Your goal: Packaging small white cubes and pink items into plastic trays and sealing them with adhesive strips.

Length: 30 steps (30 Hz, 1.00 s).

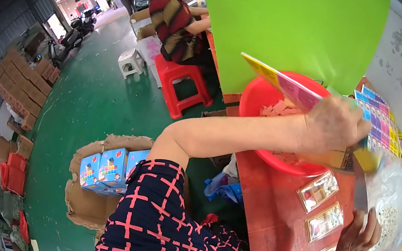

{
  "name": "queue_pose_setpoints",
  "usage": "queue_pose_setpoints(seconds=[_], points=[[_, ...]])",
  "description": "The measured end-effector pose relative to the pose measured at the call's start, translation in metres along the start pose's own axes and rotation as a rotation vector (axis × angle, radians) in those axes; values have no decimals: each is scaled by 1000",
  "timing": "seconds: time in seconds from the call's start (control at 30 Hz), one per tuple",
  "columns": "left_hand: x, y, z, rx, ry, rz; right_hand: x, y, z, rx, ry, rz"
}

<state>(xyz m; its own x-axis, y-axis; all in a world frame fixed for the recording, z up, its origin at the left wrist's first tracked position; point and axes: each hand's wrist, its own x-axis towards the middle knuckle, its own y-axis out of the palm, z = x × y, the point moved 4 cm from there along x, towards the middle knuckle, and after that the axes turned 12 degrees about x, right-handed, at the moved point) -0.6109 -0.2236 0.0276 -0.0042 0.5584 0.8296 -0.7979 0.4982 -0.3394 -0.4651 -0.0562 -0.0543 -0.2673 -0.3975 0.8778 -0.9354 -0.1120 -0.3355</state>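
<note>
My left hand (337, 126) reaches across the red basin (248, 92), its fingers closed on a colourful printed card sheet (283, 81) that slants up to the left. Pinkish-orange pieces (282, 109) lie in the basin. Lower right, my right hand (360, 233) is closed on the lower end of a flat grey blade-like strip (360, 186), whose exact kind I cannot make out. The strip's upper end meets a blurred yellow piece (367, 160) under my left hand. Beside my right hand are a clear plastic bag of small white pieces (388, 218) and a small clear-topped box (325, 222).
More small boxes (318, 192) line the red table (271, 214). Printed sheets (379, 121) lean by the wall behind a green panel (299, 26). A carton (75, 205) with blue boxes (112, 167) stands left on the floor. A co-worker (175, 18) sits on a red stool (178, 83).
</note>
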Motion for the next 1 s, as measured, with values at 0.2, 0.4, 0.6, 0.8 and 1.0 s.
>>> queue_pose_setpoints(seconds=[0.2,0.4,0.6,0.8,1.0], points=[[29,-9,32,304,-5,-236,-63,-68,-21,210,508,-205],[42,20,37,313,191,-332,-110,-169,-39,-73,1325,-81],[-51,156,25,256,562,421,-140,-219,-3,519,1488,-880],[-88,191,-24,-84,436,1015,-208,-290,35,640,1634,-948],[-17,88,-124,-171,367,538,-188,-277,32,472,1653,-920]])
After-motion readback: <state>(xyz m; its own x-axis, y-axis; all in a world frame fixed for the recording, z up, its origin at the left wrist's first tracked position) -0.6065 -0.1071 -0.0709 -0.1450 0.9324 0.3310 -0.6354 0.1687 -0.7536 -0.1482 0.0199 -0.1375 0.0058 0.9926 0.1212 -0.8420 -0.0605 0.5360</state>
